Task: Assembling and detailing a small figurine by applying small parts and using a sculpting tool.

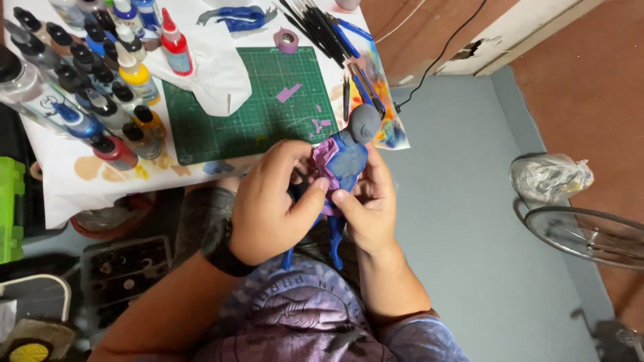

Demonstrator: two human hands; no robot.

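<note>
Figurine [345, 164] — blue body, grey head, purple tape across the torso — held upright in front of the table's near edge, over the person's lap. Left hand [272, 204] grips it from the left, thumb pressed against the tape; right hand [369, 204] clasps it from the right. Green cutting mat [248, 114] and paint bottles [100, 87] lie beyond.

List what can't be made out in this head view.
- Figure: torso front and arms hidden by left hand and right hand.
- Paint bottles: far ones cut off by the top-left edge.
- Brushes: tips cut off by the top edge.
</note>
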